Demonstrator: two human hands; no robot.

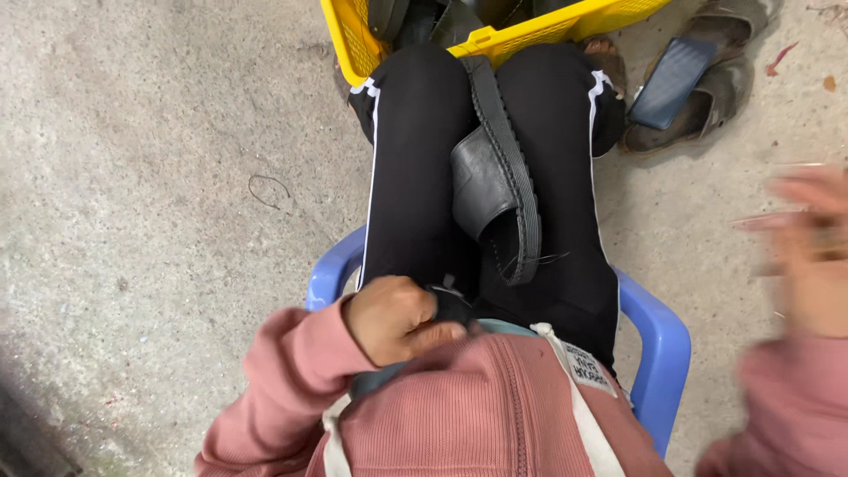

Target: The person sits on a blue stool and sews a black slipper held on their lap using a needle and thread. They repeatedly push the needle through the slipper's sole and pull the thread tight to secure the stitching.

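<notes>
Closest to me, looking down from my head, is my pink ribbed top, and just past it my left hand [399, 318], curled into a loose fist at my waist. Its fingers pinch something small and dark against my lap; I cannot tell what. Out at the right edge my right hand [808, 247] is a blur, so I cannot tell how far its fingers are spread or whether they hold anything.

One black sandal [496, 190] lies between my two thighs, turned on its side, ridged sole edge facing right, wide leather strap bulging left, loose threads at its near end. I count one blue plastic chair [658, 340] under me, one yellow crate [517, 31] by my knees, and one dark phone [671, 81] resting on two worn sandals [720, 88] on the concrete.
</notes>
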